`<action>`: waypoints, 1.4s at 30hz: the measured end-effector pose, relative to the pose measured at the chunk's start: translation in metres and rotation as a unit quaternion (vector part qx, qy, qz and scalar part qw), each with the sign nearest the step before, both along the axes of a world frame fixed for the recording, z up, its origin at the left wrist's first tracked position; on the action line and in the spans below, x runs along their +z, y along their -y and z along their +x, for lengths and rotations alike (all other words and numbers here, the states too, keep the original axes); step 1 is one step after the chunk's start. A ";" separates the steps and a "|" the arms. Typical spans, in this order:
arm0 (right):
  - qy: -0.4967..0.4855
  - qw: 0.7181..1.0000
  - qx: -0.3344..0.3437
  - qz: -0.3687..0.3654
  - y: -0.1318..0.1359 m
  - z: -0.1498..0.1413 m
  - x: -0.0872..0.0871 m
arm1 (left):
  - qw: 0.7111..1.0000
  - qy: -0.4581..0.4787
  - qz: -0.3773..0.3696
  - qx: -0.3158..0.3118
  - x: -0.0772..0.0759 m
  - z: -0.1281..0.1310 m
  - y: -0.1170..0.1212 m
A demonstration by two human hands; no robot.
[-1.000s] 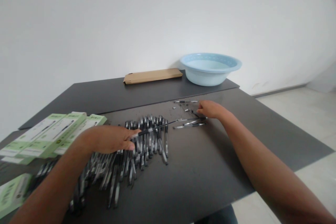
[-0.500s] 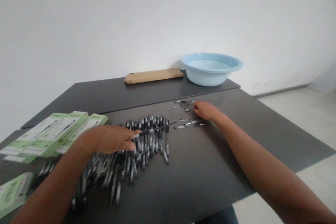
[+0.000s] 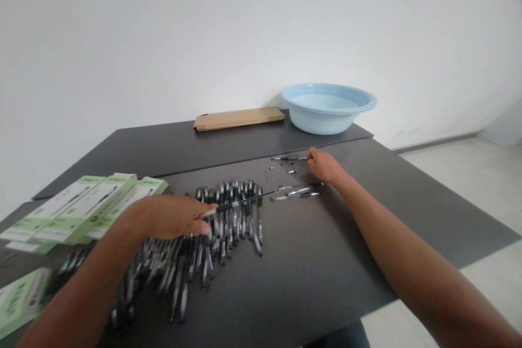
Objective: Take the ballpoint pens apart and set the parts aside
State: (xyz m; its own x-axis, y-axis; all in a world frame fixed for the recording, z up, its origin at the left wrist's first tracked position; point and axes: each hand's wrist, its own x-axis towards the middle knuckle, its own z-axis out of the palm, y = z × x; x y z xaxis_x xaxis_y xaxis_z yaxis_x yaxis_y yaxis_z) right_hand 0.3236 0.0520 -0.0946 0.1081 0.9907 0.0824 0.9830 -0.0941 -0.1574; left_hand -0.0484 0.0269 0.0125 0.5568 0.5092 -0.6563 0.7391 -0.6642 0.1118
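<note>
My left hand [image 3: 175, 216] is closed, pinching a gel pen [image 3: 255, 197] at its left end. The pen has a black grip and slants up to the right, above a heap of black and clear pens [image 3: 228, 223]. Farther right, my right hand [image 3: 323, 166] has its fingers curled at the right end of another gel pen [image 3: 289, 159] lying on the table. Its fingertips are partly hidden. Small pen parts [image 3: 292, 172] lie left of this hand, and a few loose pens [image 3: 299, 194] rest just below it.
Green-and-white pen boxes [image 3: 92, 206] lie at the left, with another box [image 3: 24, 299] at the near left. Toward the back of the dark table [image 3: 310, 261] are a flat brown cardboard piece [image 3: 240, 118] and a light blue basin [image 3: 322, 119]. The wall stands behind.
My right hand has shifted slightly right and up, uncovering more of the lying pen and the far end of the held one. My left hand and its pen have stayed nearly still.
</note>
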 end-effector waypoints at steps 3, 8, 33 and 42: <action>-0.003 1.000 0.012 0.014 -0.002 -0.005 0.000 | 1.000 0.006 0.001 -0.003 0.001 0.000 0.002; -0.011 0.997 0.081 0.014 -0.008 -0.026 -0.002 | 1.000 0.001 -0.013 0.001 0.001 0.002 0.003; -0.012 0.982 0.143 -0.121 0.016 -0.003 0.024 | 1.000 -0.004 -0.020 0.016 0.000 0.008 0.007; 0.017 0.975 0.160 -0.155 0.015 -0.022 0.014 | 1.000 0.008 -0.028 0.011 -0.001 0.004 0.006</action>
